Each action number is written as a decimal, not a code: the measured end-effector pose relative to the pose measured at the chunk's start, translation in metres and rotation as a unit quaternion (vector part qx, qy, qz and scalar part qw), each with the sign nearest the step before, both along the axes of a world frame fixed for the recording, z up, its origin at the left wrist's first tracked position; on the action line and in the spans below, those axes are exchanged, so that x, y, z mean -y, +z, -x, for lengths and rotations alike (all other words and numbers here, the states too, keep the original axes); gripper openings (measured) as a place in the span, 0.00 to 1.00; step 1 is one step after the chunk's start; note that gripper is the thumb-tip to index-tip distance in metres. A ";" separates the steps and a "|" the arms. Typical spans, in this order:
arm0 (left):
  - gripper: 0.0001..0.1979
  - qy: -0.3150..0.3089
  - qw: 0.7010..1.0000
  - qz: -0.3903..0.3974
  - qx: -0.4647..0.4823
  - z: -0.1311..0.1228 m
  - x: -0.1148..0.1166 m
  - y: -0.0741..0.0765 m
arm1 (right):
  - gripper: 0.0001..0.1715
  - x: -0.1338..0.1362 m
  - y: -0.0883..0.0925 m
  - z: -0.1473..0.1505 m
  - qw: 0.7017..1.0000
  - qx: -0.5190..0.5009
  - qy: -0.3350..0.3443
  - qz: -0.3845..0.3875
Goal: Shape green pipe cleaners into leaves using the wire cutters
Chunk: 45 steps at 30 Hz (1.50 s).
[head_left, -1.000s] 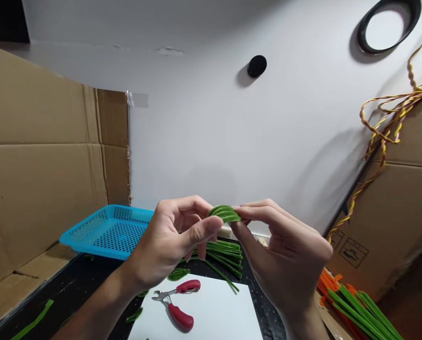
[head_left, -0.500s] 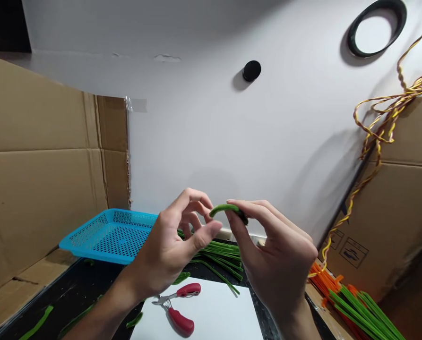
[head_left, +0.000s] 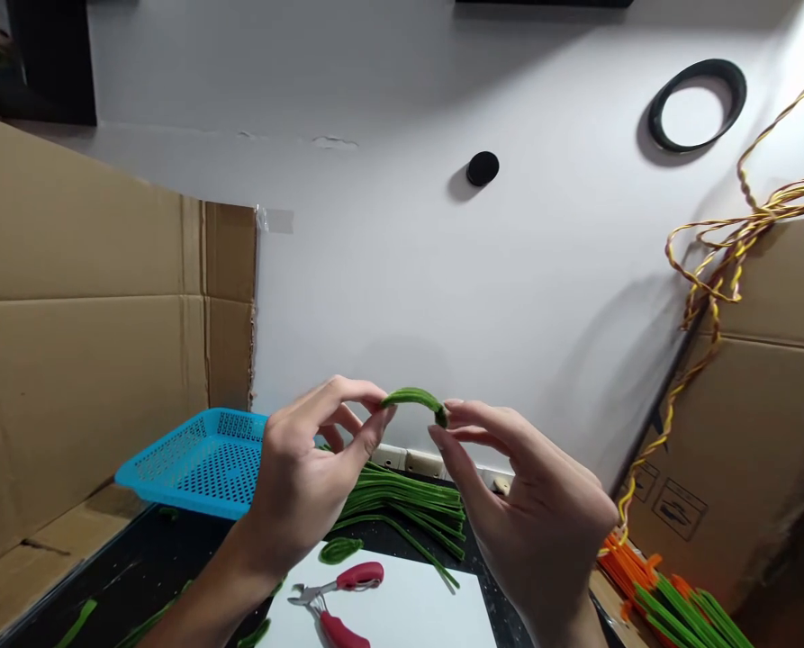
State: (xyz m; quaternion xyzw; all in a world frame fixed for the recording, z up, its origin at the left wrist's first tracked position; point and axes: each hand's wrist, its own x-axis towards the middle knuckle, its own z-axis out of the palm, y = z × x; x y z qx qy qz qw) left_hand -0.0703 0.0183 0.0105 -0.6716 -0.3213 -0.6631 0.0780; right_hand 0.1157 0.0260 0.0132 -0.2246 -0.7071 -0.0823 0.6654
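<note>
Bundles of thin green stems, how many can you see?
2: one bundle mostly beyond the white rectangular sheet, another at lower right beside thin orange stems. The left hand may hide more.

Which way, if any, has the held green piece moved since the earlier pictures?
Yes, upward in the view: the green piece now appears nearer the black wall disc, though the camera moved too.

Print legible to us: no words or nos. To the R of & below the fingers of the R hand, the cardboard box bears two framed signs, side by side: a nearer pictogram, too faint for us to ID, & a farther pictogram w/ a dark motif, too small to make out. Approx. level w/ the fingers, we note a dark mark at the box's edge, nature unclear.
</note>
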 end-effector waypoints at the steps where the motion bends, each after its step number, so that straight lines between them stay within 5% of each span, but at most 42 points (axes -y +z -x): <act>1: 0.05 0.006 1.000 -0.009 -0.004 0.001 -0.001 0.000 | 0.13 0.000 0.000 -0.001 1.000 -0.010 0.020 0.006; 8: 0.08 -0.002 0.994 -0.081 -0.079 0.000 -0.009 -0.006 | 0.23 0.001 0.005 -0.013 0.991 -0.029 0.108 0.079; 15: 0.05 -0.019 0.993 -0.066 -0.098 0.000 -0.008 -0.006 | 0.30 0.006 0.009 -0.019 0.958 0.105 0.160 0.212; 21: 0.08 -0.028 0.955 0.176 -0.239 0.008 -0.008 -0.003 | 0.22 -0.003 0.013 -0.021 0.907 0.240 0.153 0.311; 25: 0.13 -0.063 0.842 0.380 -0.377 0.020 -0.008 0.002 | 0.19 -0.024 -0.004 -0.023 0.824 0.368 0.122 0.412; 30: 0.15 -0.014 0.800 0.466 -0.377 0.038 -0.019 -0.002 | 0.27 -0.049 -0.034 -0.006 0.719 0.467 0.147 0.494; 35: 0.16 0.006 0.799 0.463 -0.384 0.054 -0.030 -0.007 | 0.22 -0.064 -0.067 0.033 0.759 0.415 0.259 0.430; 39: 0.17 0.052 0.800 0.451 -0.392 0.062 -0.031 -0.007 | 0.20 -0.068 -0.087 0.056 0.804 0.349 0.265 0.402; 45: 0.16 0.066 0.779 0.488 -0.389 0.072 -0.034 -0.008 | 0.18 -0.073 -0.074 0.037 0.785 0.378 0.242 0.428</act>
